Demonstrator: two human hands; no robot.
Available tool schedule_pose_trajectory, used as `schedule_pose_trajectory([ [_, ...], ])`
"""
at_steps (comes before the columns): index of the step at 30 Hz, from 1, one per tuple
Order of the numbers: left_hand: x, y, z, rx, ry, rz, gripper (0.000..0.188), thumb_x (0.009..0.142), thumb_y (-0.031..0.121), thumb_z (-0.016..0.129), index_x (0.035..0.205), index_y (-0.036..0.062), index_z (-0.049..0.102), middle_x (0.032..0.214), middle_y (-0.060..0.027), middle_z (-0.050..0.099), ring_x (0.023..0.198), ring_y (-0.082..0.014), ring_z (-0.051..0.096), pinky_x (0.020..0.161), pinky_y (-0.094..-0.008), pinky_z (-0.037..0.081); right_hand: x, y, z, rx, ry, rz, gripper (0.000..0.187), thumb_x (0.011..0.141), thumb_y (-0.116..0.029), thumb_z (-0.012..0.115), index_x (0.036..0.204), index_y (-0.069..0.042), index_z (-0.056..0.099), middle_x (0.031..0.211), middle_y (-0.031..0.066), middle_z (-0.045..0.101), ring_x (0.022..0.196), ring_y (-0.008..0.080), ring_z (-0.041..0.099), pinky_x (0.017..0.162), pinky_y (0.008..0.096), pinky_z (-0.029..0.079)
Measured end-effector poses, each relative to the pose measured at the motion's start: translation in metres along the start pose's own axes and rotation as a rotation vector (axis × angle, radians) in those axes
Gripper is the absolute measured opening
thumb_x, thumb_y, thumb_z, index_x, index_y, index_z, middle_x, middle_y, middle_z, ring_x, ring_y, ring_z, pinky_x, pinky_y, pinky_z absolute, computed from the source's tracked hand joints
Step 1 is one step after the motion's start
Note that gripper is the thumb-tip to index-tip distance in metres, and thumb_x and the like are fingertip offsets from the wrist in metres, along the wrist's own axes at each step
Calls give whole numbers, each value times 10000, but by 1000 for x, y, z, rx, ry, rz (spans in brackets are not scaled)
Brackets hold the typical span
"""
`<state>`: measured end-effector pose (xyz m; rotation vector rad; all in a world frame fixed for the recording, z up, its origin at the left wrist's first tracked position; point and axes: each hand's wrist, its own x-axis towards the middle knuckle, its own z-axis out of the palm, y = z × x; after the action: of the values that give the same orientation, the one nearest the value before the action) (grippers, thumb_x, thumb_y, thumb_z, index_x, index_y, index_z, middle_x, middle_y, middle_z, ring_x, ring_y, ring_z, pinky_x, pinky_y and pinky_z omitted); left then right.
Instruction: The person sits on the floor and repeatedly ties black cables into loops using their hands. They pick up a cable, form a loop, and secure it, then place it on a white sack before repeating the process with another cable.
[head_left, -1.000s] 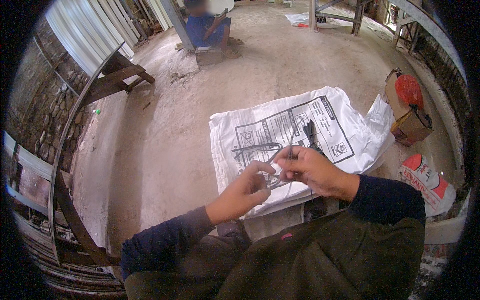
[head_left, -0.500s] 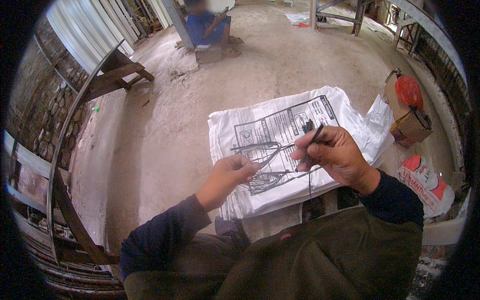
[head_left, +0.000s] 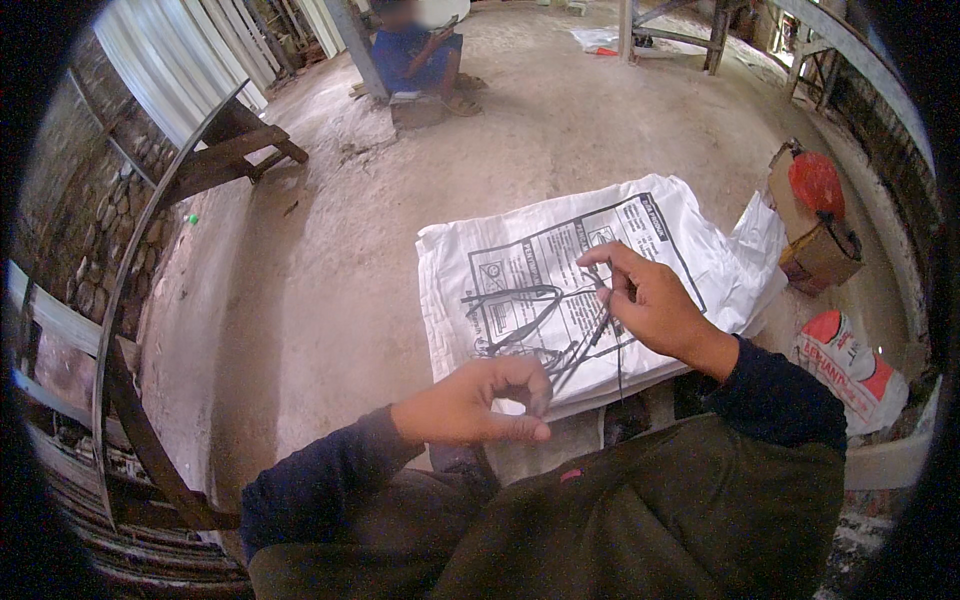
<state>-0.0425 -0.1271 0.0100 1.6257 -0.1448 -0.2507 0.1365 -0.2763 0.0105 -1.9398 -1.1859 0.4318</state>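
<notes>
In front of me lies a stack of white printed sacks with loose black plastic strips on top. My right hand hovers over the middle of the stack, its thumb and fingers pinching a few of these strips, whose ends hang toward me. My left hand is near the stack's front left edge, thumb and curled fingers apart, with nothing seen between them. A strip end passes close beside its fingertips; whether it touches them I cannot tell.
A cardboard box with a red plastic bag stands right of the stack. Nearer is a red and white sack. A wooden bench stands at left. Another person sits far off by a post, holding something.
My left hand has let go of the strip and moved toward me, its fingers opening. My right hand has turned and lowered slightly, still pinching strips.
</notes>
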Motion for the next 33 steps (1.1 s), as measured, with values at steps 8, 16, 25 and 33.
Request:
schedule_pose_trajectory([
  [8, 1, -33, -42, -214, 721, -22, 85, 766, 94, 572, 728, 64, 502, 779, -20, 557, 724, -92, 533, 693, -228, 446, 0, 19, -1, -4, 176, -248, 83, 678, -124, 672, 727, -69, 635, 913, 87, 494, 923, 208, 474, 822, 285, 368],
  [16, 3, -40, -44, -165, 767, -127, 47, 744, 57, 581, 753, 43, 538, 775, -29, 580, 724, -107, 549, 686, -234, 445, -12, -9, 5, 644, -700, -163, 125, 722, -137, 670, 722, -31, 605, 960, 77, 512, 946, 173, 467, 827, 303, 349],
  [25, 6, -46, -29, 78, 560, -125, 72, 723, 80, 641, 731, 15, 611, 747, -42, 574, 735, -114, 528, 680, -242, 410, -16, -18, -3, 521, -574, -140, 113, 710, -60, 663, 691, -27, 556, 745, 30, 569, 754, 140, 531, 722, 268, 387],
  [33, 13, -22, 17, 392, -30, 268, 97, 698, 86, 662, 722, 32, 585, 756, -57, 549, 748, -174, 517, 679, -296, 411, -3, 6, 11, -81, -13, -317, 84, 681, -51, 606, 673, -47, 522, 645, 60, 503, 671, 213, 489, 627, 300, 352],
])
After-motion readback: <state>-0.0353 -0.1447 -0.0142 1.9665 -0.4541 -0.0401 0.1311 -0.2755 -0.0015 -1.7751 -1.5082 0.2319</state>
